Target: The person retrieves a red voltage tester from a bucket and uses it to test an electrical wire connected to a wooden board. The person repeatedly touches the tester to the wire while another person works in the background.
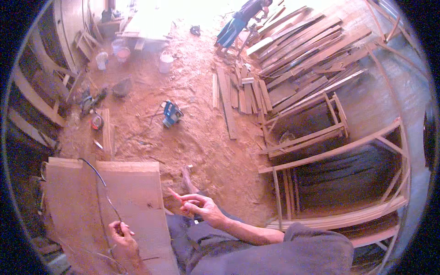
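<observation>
At the lower left, a wide wooden board (pixel 130 197) lies in front of me with a dark gap or line running along it. My left hand (pixel 123 238) is over the board, its fingers pinched on a thin dark cord (pixel 101 181). The cord runs away from the fingers to the board's far edge. To the right of the board, above my lap, my right hand (pixel 204 209) is closed on a slim orange-red stick (pixel 175 194), like a pencil. Its tip points toward the board. Neither hand touches the other.
A blue power tool (pixel 172 114) sits on the sawdust-covered floor. Buckets (pixel 166 62) stand farther off. Stacked planks (pixel 302 50) and wooden frames (pixel 339 156) fill the right side. Another person (pixel 243 20) bends over at the far end. Curved timbers (pixel 34 98) line the left.
</observation>
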The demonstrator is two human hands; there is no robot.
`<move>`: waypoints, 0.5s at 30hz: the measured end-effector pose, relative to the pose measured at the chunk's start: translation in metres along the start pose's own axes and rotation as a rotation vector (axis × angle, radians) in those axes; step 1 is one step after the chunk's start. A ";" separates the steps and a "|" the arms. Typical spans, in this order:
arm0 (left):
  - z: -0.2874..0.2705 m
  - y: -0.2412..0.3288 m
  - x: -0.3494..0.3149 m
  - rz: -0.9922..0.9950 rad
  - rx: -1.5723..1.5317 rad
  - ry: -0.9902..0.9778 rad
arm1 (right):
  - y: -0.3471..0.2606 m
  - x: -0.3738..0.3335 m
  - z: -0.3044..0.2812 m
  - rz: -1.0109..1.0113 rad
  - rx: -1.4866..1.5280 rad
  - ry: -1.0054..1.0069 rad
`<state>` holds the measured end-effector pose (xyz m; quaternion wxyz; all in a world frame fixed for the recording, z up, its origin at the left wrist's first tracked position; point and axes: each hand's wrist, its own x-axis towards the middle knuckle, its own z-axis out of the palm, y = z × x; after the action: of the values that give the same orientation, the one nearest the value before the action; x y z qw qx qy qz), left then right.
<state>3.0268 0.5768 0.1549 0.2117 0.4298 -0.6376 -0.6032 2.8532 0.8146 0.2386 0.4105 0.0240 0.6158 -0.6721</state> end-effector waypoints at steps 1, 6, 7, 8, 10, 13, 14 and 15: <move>0.003 -0.005 0.002 0.004 -0.011 -0.011 | 0.005 -0.003 -0.005 -0.001 0.023 0.045; -0.012 -0.011 0.008 0.105 0.069 0.003 | -0.003 -0.014 -0.001 -0.050 0.112 0.114; -0.012 -0.016 0.012 0.131 0.046 0.011 | 0.000 -0.013 0.000 -0.071 0.098 0.108; -0.011 -0.021 0.016 0.157 0.021 0.020 | -0.004 -0.011 0.000 -0.089 0.094 0.101; -0.010 -0.019 0.016 0.187 -0.007 0.039 | -0.011 -0.008 -0.005 -0.122 0.081 0.092; -0.011 -0.015 0.009 0.203 -0.004 0.068 | 0.008 -0.006 -0.005 -0.150 0.071 0.076; -0.010 -0.015 0.009 0.205 0.008 0.070 | 0.009 -0.004 -0.006 -0.154 0.100 0.064; -0.015 -0.010 0.004 0.193 0.036 0.068 | 0.001 -0.011 0.000 -0.093 0.140 0.062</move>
<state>3.0395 0.5660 0.1468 0.2824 0.3905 -0.6793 -0.5535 2.8608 0.8205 0.2440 0.3570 0.0449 0.5801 -0.7308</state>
